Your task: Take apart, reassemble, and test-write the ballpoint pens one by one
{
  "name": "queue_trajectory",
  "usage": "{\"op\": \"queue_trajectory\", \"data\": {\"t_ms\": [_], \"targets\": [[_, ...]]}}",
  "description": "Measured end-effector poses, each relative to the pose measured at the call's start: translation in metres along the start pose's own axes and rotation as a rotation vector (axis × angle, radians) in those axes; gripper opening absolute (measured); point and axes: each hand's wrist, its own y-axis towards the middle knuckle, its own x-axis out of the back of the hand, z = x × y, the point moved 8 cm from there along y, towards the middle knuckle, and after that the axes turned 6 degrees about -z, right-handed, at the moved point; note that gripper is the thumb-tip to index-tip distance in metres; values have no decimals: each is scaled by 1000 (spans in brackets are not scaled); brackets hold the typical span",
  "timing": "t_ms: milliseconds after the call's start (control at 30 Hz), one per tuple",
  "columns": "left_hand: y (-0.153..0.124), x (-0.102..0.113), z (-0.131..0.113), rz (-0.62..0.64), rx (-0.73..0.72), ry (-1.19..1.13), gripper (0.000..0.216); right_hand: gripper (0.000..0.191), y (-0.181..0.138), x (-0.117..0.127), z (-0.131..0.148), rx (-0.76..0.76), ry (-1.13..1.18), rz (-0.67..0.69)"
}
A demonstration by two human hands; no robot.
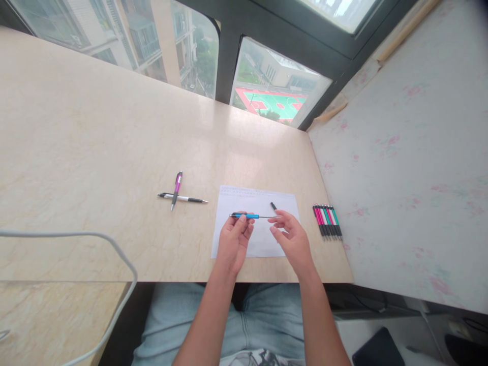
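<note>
My left hand (235, 239) pinches the blue barrel of a pen (246, 216), held level just above a white sheet of paper (263, 203). My right hand (292, 236) pinches the thin refill end sticking out of that barrel on the right. A small black pen part (273, 206) lies on the paper just beyond my right fingers. Both hands hover over the near part of the sheet.
Two pens lie crossed on the beige table (95, 142): a magenta one (177, 188) over a white and black one (183, 198). A row of several pens (327, 221) lies right of the paper by the wall. A grey cable (114, 254) curves at left.
</note>
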Motion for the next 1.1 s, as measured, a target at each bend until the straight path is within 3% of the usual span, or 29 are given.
{"op": "queue_trajectory", "data": {"t_ms": [100,233,567,733,933,1100], "targets": [[2,3,-3,-16,-2,-18,14,30,10,14,-21,54,-296,-82],[2,5,-3,-24,15,-43,12,32,25,30,-38,142,-585,-236],[4,7,-3,-28,15,-39,10,28,38,12,-39,235,-790,-238],[5,8,-3,-36,18,-42,10,24,35,16,-27,266,-659,-301],[7,9,-4,-31,13,-40,14,33,17,35,-34,-15,-196,-289],[7,9,-3,-24,16,-31,14,30,-1,46,-26,-94,-55,-278]]}}
